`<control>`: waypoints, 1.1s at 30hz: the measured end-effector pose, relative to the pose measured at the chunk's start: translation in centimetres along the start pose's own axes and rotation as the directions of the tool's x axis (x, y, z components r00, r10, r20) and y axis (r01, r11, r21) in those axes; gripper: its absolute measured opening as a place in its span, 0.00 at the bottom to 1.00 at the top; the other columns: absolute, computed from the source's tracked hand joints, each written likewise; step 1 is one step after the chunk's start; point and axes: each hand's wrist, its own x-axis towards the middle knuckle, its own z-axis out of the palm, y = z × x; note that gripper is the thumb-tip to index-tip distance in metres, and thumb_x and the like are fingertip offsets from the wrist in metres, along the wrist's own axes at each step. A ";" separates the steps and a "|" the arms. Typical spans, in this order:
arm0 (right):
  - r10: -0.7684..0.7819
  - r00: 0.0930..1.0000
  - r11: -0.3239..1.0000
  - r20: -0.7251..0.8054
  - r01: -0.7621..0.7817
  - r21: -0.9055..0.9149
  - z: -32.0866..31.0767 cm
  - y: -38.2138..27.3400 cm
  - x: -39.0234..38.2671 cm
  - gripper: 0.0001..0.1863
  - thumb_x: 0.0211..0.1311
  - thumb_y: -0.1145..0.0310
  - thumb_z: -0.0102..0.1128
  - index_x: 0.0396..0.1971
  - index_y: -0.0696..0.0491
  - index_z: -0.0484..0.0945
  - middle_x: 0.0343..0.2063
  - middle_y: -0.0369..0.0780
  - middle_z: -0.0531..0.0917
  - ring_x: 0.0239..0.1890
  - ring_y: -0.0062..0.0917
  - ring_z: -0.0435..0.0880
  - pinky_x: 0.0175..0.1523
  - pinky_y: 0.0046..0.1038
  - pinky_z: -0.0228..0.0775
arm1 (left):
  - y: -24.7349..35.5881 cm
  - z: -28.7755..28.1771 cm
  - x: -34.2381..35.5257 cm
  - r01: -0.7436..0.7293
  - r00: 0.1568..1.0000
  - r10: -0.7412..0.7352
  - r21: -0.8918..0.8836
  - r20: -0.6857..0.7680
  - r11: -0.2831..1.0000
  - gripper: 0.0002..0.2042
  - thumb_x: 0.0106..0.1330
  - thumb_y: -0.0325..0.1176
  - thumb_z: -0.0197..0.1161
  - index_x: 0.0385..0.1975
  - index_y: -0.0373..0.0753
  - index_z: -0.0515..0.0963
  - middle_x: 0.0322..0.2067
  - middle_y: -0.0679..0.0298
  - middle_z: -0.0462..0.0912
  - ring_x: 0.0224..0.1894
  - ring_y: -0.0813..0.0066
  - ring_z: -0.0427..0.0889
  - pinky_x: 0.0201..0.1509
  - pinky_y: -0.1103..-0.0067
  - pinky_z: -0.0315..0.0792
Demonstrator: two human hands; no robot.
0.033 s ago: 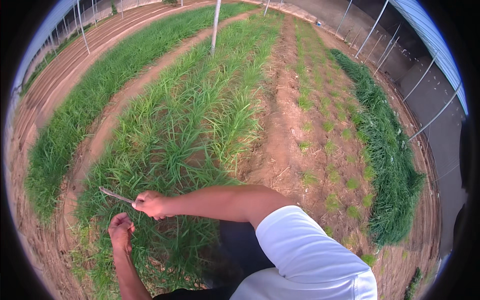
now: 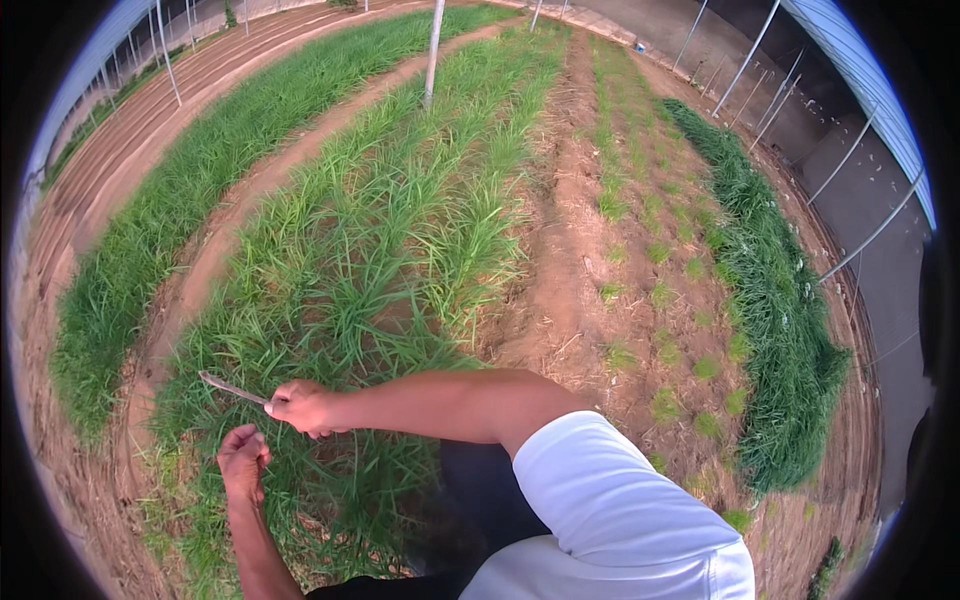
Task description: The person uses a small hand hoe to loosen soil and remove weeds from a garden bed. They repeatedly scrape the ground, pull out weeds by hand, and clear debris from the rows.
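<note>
Head view, right grip [image 2: 298, 408] clenched around slim tool [image 2: 232, 387], left grip [image 2: 243, 461] half-curled, contents unclear

Checked throughout; found no readable text, label, brand, number or sign.
</note>
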 end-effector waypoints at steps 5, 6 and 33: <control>0.026 0.999 1.000 -0.033 -0.025 0.013 -0.9 -0.9 -1.0 0.21 0.77 0.49 0.50 0.44 0.54 0.76 0.13 0.35 0.74 0.10 0.22 0.73 0.13 0.28 0.63 | -1.0 0.2 1.2 -0.059 0.998 0.060 0.121 -0.002 0.991 0.06 0.71 0.32 0.63 0.31 0.39 0.77 0.23 0.70 0.78 0.18 0.85 0.73 0.20 0.87 0.65; -0.003 0.999 1.000 -0.043 0.004 0.014 -0.2 -1.0 -0.9 0.20 0.77 0.50 0.50 0.42 0.53 0.76 0.13 0.35 0.73 0.10 0.22 0.73 0.14 0.28 0.63 | -0.9 0.2 0.5 -0.099 0.994 0.102 0.084 -0.041 0.992 0.03 0.67 0.25 0.59 0.30 0.39 0.75 0.22 0.69 0.76 0.18 0.83 0.71 0.21 0.86 0.66; -0.095 0.995 0.995 -0.039 0.096 0.029 0.3 -2.1 -1.0 0.19 0.76 0.54 0.51 0.44 0.57 0.77 0.16 0.40 0.79 0.14 0.29 0.80 0.22 0.34 0.75 | -2.7 -1.3 2.2 -0.172 0.982 0.159 0.139 0.105 0.975 0.06 0.62 0.23 0.65 0.32 0.39 0.74 0.26 0.68 0.76 0.22 0.86 0.66 0.24 0.86 0.58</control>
